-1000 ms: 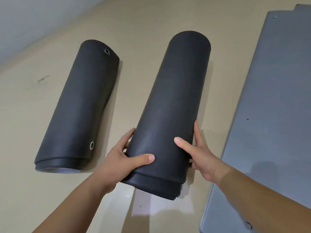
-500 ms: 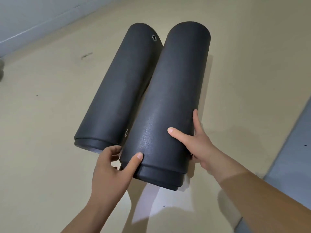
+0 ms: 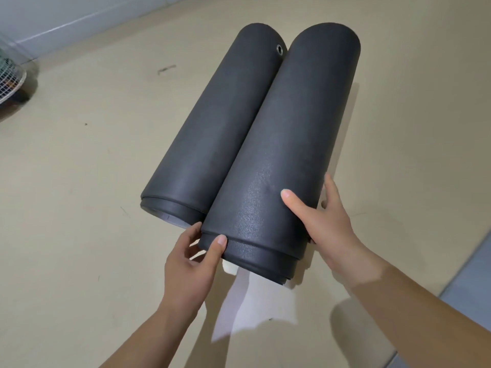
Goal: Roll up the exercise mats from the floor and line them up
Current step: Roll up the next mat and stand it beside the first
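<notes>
Grip on the held roll (image 3: 287, 155) is two-sided. The left hand (image 3: 191, 258) hooks its thumb over the stepped near edge with its fingers curled beneath. The right hand (image 3: 326, 221) spreads wide at 3 o'clock, thumb across the top and fingers down the far flank. This clamp probably keeps the coil from springing loose while steering it sideways. The roll lies on the floor (image 3: 93, 208), running from 6 toward 12 o'clock. The second roll (image 3: 218, 128), with its grommet (image 3: 279, 49) near 12 o'clock, touches it along the 9 o'clock side. A second ago bare floor separated the two rolls. Now they lie flank to flank, and the flat grey mat (image 3: 473, 282) is only a sliver at 4 o'clock.
</notes>
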Motion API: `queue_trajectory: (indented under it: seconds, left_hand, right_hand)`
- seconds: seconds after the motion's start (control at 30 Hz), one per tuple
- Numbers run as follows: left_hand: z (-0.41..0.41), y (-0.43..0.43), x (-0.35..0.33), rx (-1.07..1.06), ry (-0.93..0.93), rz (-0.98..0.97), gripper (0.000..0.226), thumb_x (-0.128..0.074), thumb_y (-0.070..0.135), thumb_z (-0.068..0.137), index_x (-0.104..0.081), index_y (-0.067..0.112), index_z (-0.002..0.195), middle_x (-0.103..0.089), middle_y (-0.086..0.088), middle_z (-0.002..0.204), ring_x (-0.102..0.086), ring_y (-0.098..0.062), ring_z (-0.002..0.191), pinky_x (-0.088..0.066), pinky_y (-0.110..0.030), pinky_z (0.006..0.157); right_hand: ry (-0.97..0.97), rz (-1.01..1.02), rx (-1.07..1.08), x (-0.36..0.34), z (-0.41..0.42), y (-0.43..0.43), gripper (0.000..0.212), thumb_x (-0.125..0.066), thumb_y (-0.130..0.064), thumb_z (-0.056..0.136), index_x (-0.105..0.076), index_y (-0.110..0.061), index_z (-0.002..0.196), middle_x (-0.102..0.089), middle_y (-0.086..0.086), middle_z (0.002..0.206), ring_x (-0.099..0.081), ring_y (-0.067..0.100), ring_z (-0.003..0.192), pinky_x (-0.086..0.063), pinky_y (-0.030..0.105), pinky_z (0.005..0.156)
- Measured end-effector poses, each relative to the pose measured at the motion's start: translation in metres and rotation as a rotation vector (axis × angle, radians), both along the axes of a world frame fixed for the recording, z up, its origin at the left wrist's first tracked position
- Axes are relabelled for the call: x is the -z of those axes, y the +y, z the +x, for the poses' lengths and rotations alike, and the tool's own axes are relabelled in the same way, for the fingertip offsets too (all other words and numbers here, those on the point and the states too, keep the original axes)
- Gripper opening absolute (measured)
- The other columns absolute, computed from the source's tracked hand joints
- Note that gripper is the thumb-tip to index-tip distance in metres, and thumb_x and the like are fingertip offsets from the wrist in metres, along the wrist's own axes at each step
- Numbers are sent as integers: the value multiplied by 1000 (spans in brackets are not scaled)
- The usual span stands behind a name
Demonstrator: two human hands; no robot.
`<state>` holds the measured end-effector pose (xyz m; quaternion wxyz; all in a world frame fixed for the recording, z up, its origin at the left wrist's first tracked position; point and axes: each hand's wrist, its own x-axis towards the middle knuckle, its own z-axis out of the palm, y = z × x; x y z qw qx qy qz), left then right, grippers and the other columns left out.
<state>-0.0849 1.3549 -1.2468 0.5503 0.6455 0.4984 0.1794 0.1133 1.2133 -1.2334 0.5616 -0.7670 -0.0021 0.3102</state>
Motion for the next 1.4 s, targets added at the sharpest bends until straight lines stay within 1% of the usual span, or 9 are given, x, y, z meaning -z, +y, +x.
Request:
queue_trajectory:
  seconds: [0.2,0.43,0.67,0.8,0.9,0.97,1.07,1.17,1.4]
  left_hand:
    - [15,5,5,4,-1,-105,63,-83,41,88,-62,24,145,-75,15,122,-71,4,106,-52,-18,88]
    - [-10,-28,22,-273,100,-261,30,-61,32,104,-70,4,99,-77,-17,89,-72,-25,75,-58,-44,79]
    - [20,-125,28,354,207,-238,16,-65,11,95,-69,8,80,-73,-8,79,-71,-34,84,-59,-45,78]
    - [63,-185,12,649,101,-151,14,-69,18,96,-72,21,83,-73,5,76,-69,-17,75,-55,-30,72]
    - [89,-220,1,893,16,42,7,-69,24,96,-73,22,90,-72,14,87,-66,-6,84,-51,-24,77]
    - [107,-227,-2,1029,-22,482,22,-65,38,93,-75,21,103,-73,4,119,-65,-17,116,-52,-39,100]
    - [127,-194,-15,1063,504,1162,57,-55,56,90,-59,22,136,-36,-17,165,-22,-43,156,-15,-64,125]
    - [124,-165,-20,1077,666,1146,65,-58,47,93,-46,14,148,-12,-23,173,-3,-42,161,-3,-54,130]
    - [116,-110,-33,858,431,1049,39,-70,30,92,-65,8,123,-46,-15,157,-32,-36,154,-36,-47,112]
  right_hand:
    - [-2,-14,-58,-5,4,1,117,-81,-84,57,-12,-70,150,-42,-29,154,-48,5,140,-42,45,118]
    - [-84,-135,-106,-21,2,-21,93,-69,-73,82,-32,-39,160,-42,-13,161,-41,11,147,-36,39,120]
    - [-91,-381,-244,-34,-4,-119,37,-70,-45,95,-71,-26,126,-70,-5,118,-65,14,105,-45,19,83]
    - [-37,-461,-281,-44,-17,-205,25,-72,-44,94,-73,-28,114,-72,-11,98,-67,6,92,-48,12,75]
    - [-2,-509,-258,-51,-29,-257,22,-69,-49,95,-72,-34,111,-71,-17,101,-66,1,93,-47,19,77]
    - [19,-472,-157,-54,-37,-284,17,-69,-47,95,-75,-33,104,-73,-9,94,-69,10,86,-48,22,75]
    - [33,-348,-33,-60,-42,-283,17,-66,-45,98,-74,-33,107,-75,10,98,-70,28,86,-53,30,74]
    - [3,-246,-83,-62,-42,-243,28,-64,-45,99,-69,-35,124,-74,0,96,-69,14,85,-49,23,69]
    - [-24,-148,-182,-51,-37,-145,46,-62,-42,100,-57,-35,145,-71,-3,107,-63,10,92,-51,28,84]
